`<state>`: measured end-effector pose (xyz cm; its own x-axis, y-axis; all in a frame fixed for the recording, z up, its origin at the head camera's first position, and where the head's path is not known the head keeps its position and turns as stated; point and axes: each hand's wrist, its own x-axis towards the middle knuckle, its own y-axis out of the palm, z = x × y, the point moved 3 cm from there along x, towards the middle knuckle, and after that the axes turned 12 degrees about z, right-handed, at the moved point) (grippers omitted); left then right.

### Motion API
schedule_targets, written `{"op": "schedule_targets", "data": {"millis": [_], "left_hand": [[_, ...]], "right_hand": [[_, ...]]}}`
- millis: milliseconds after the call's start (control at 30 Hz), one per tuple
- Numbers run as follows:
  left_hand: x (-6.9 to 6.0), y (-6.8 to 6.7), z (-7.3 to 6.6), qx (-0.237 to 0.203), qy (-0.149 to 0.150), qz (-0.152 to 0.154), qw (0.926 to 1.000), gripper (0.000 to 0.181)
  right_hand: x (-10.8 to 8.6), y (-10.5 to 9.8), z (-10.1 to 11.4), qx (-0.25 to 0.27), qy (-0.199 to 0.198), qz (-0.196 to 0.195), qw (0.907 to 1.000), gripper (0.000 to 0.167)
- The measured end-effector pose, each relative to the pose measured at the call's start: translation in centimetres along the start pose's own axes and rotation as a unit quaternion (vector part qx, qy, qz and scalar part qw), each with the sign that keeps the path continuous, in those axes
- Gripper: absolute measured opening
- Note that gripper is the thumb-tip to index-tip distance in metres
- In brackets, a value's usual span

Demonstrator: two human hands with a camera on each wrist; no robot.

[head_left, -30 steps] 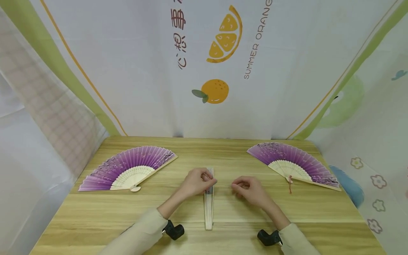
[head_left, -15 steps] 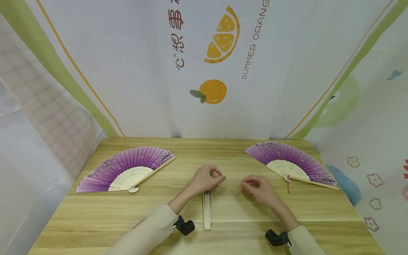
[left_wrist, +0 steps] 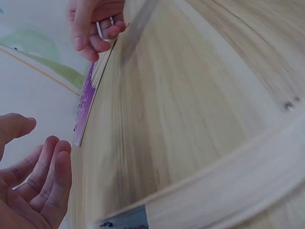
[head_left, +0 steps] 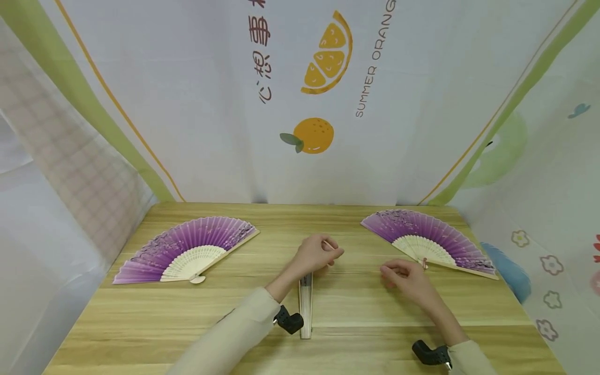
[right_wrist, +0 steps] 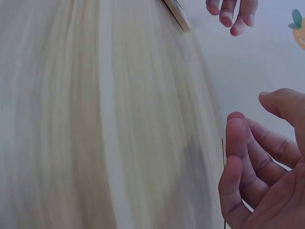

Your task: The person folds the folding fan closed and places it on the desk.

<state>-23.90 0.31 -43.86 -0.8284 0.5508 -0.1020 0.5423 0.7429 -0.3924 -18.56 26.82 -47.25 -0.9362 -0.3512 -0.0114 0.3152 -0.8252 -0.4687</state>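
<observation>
In the middle of the table lies a folded hand fan [head_left: 305, 310] with pale ribs and a dark grey band. My left hand [head_left: 320, 253] is above its far end and hides it from the head view. The left wrist view shows the fan [left_wrist: 224, 186] apart from the left hand's loosely bent fingers [left_wrist: 59, 186], which hold nothing. To the right, my right hand [head_left: 410, 281] hovers over the table near the spread fan's pivot. Its fingers [right_wrist: 237, 136] are relaxed, with nothing between them and the thumb.
A spread purple fan [head_left: 201, 237] lies at the back left of the wooden table [head_left: 356, 344]. Another spread purple fan [head_left: 424, 237], with a red cord at its pivot, lies at the back right. A white printed curtain [head_left: 215, 130] hangs behind the table.
My left hand has moved right and farther from me, across the folded fan. My right hand has moved right. The three fans lie where they were.
</observation>
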Motion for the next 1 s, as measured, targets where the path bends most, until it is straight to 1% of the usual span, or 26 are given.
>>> {"op": "schedule_targets", "data": {"millis": [167,333,467,567,700,800,933,1000], "left_hand": [[1.2,0.6,-0.4,0.007,-0.006,-0.012,0.9999,0.020],[2.2,1.1,-0.5,0.013,-0.015,-0.020,0.9996,0.019],[2.9,1.4,-0.6,0.004,-0.023,-0.018,0.9996,0.021],[3.5,1.7,-0.6,-0.006,-0.018,-0.016,0.9997,0.024],[4.4,2.3,-0.3,-0.022,-0.013,-0.016,0.9995,0.030],[4.9,2.6,0.1,-0.029,-0.020,-0.015,0.9993,0.035],[5.7,2.9,0.5,-0.015,-0.030,-0.013,0.9993,0.038],[6.1,3.1,0.5,-0.011,-0.030,-0.014,0.9994,0.039]], "right_hand": [[-1.2,-1.2,-0.8,-0.006,0.030,-0.011,0.9995,0.028],[-2.2,-2.2,-1.6,0.007,0.049,-0.026,0.9984,0.030],[-2.8,-2.9,-2.2,0.019,0.055,-0.032,0.9978,0.029],[-3.2,-3.5,-2.5,0.023,0.070,-0.042,0.9964,0.031],[-3.7,-4.2,-2.7,0.032,0.082,-0.062,0.9942,0.033],[-4.0,-4.8,-2.8,0.033,0.082,-0.077,0.9932,0.034],[-4.3,-5.6,-3.3,0.027,0.091,-0.086,0.9917,0.037],[-4.4,-6.0,-3.7,0.026,0.098,-0.090,0.9908,0.038]]}}
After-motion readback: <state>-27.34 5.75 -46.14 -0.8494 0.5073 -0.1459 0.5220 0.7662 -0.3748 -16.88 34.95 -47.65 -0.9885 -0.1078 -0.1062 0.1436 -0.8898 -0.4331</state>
